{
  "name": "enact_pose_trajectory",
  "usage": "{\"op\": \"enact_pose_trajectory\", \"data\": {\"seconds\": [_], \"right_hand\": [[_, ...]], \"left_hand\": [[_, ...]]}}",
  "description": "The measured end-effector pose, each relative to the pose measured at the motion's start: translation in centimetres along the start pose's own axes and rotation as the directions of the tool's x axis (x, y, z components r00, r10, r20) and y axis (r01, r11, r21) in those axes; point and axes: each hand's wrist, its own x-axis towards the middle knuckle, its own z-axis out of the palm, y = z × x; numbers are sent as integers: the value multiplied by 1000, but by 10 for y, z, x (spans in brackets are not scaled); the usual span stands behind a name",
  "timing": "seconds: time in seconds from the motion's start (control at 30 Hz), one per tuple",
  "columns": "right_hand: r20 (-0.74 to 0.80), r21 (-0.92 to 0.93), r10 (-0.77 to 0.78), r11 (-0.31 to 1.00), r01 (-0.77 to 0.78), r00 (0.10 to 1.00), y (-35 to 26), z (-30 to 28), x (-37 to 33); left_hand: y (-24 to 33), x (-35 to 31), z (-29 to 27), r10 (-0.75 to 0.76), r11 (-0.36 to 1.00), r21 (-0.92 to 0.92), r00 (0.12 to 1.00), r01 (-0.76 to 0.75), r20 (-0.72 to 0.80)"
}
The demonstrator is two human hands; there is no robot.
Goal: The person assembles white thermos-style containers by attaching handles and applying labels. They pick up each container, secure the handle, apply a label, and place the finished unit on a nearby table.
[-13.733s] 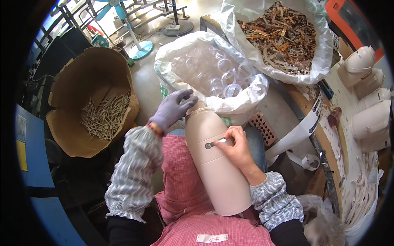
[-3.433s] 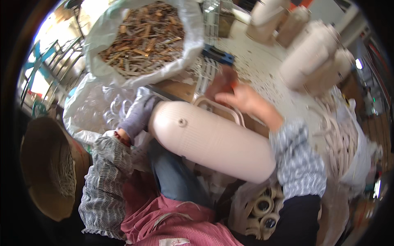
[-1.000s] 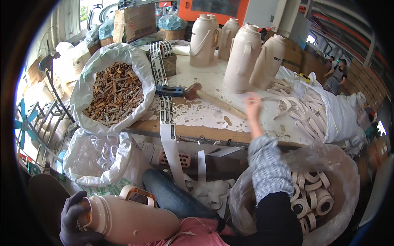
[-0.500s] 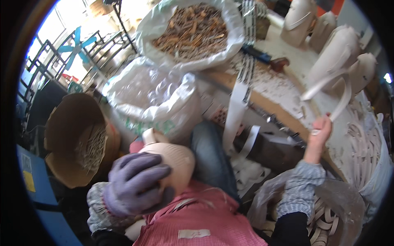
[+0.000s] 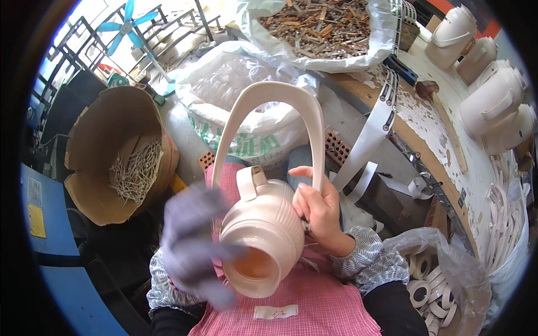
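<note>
A cream plastic thermos jug body (image 5: 274,210) with ribbed sides is tilted in front of my chest, its round mouth towards me and an orange-brown inside showing. A small fixed grip loop (image 5: 247,183) stands on its side. A wide cream carrying handle (image 5: 269,92) arches over the jug. My bare right hand (image 5: 321,210) closes round the handle's right end, against the jug's side. My left hand (image 5: 196,241), in a purple-grey glove, is beside the jug's left side and overlaps its mouth. Motion smears its fingers. The handle's left end passes behind the jug and glove.
A cardboard drum (image 5: 84,190) holds thin pale sticks at left. Behind the jug stand white sacks (image 5: 224,67) of clear scraps and brown chips. Several cream jugs (image 5: 487,109) and a mallet (image 5: 427,89) are on the right bench (image 5: 403,129). A plastic bag (image 5: 403,238) holds cream rings.
My right hand has brought the carrying handle from the right bench side to the jug. The jug has turned with its mouth towards me and moved right, away from the left glove's earlier grasp.
</note>
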Motion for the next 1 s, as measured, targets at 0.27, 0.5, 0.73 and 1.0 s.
{"op": "enact_pose_trajectory", "data": {"seconds": [0.27,0.5,0.73,1.0], "right_hand": [[170,-65,156,987,-147,973,14,9,8],[368,-182,228,968,-171,902,-12,6,19],[354,5,354,925,-380,866,-2,-19,21],[163,-46,312,950,-309,936,8,-11,-5]], "left_hand": [[-33,-37,-4,-916,140,-705,362,695,175],[-38,-81,31,-862,135,-919,501,370,75],[-20,-68,42,-941,7,-907,310,420,137],[3,-62,59,-865,427,-738,473,522,-166]]}}
